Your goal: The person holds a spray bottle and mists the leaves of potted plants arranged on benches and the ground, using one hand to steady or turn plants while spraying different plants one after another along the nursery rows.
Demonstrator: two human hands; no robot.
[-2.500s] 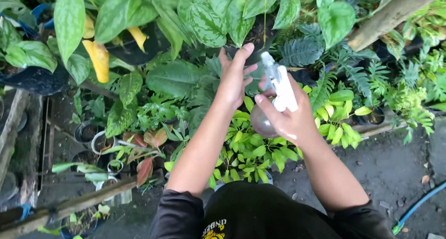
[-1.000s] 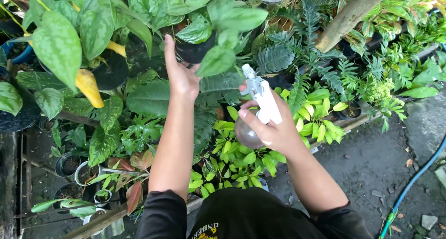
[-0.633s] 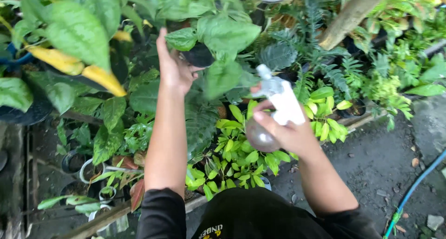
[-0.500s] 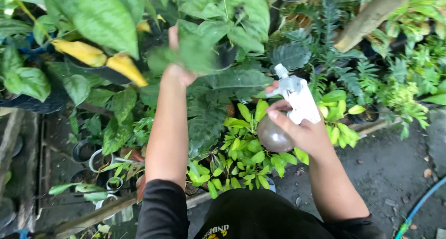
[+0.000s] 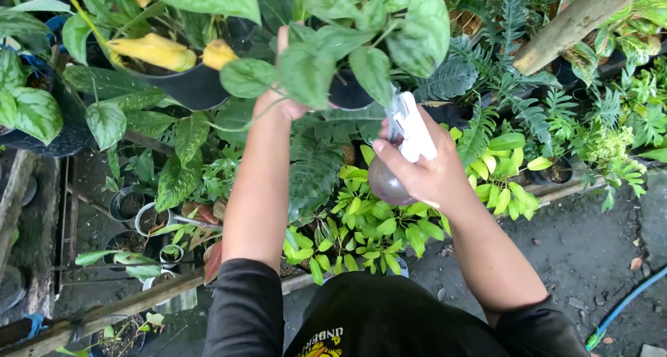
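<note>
My right hand [image 5: 425,173] grips a spray bottle [image 5: 401,151] with a white trigger head and a dark round body, its nozzle pointed toward the plants ahead. My left hand [image 5: 279,101] reaches up into a small black pot [image 5: 345,93] of broad green mottled leaves [image 5: 361,34]; the leaves cover most of my fingers, so the grip is unclear. Below both arms grows a bush of bright yellow-green leaves [image 5: 361,221].
A larger black pot [image 5: 187,86] with two yellowed leaves [image 5: 156,50] sits upper left. Ferns [image 5: 486,72] and a slanting wooden pole [image 5: 577,17] are upper right. Small pots [image 5: 139,218] stand on a slatted rack at left. A blue hose [image 5: 625,305] crosses dark ground at right.
My left hand has reached further up and in among the small pot's leaves. The right hand has stayed in place with the spray bottle, and the view has closed in on the plants.
</note>
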